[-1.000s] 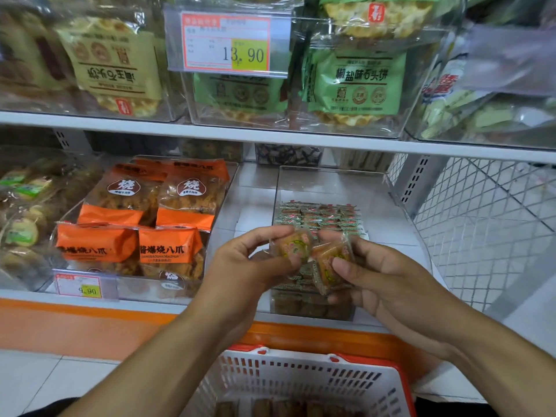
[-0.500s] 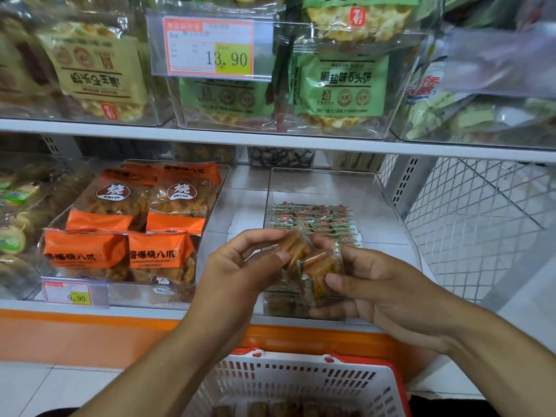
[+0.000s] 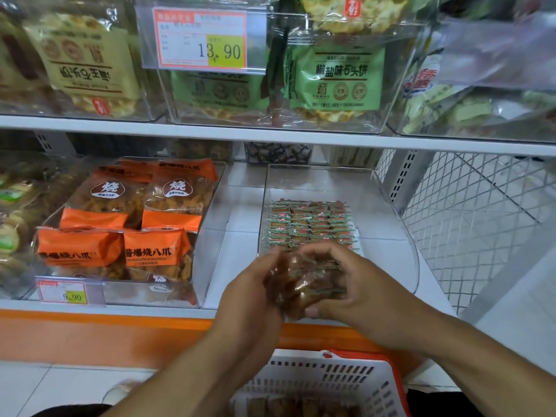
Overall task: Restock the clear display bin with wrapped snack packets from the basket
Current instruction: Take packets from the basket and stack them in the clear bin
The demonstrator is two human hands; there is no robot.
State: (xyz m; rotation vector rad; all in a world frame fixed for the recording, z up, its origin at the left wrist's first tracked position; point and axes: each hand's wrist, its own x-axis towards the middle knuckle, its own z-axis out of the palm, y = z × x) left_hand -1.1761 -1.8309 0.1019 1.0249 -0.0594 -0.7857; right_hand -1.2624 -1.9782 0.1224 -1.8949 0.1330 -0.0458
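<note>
landmark: clear display bin on the lower shelf; every place below is given against it
left hand: at the bin's front edge, fingers curled round the left side of the packets, clamped on them; motion-blurred
right hand: at the bin's front edge, thumb under and fingers over the right side of the same packets, clamped on them
held packets: small bunch of wrapped snack packets pressed between both hands, just in front of and over the bin's front wall; count not readable, blurred
stocked packets: neat rows already lying flat on the bin floor, middle to front; back part of the bin bare
basket: white with red rim, below and in front of the bin; more packets visible at its bottom
neighbours: orange snack bags in the next bin to the left; price tag on the shelf above the bin
step in hand: looks like squaring up a handful before setting it down; placement not yet done
next move needs: carry the bunch over the front wall, lower it in line with the existing rows, let go without scattering them, then go back to the basket
progress: partway, judged from the bare bin floor and stock left in the basket
</note>
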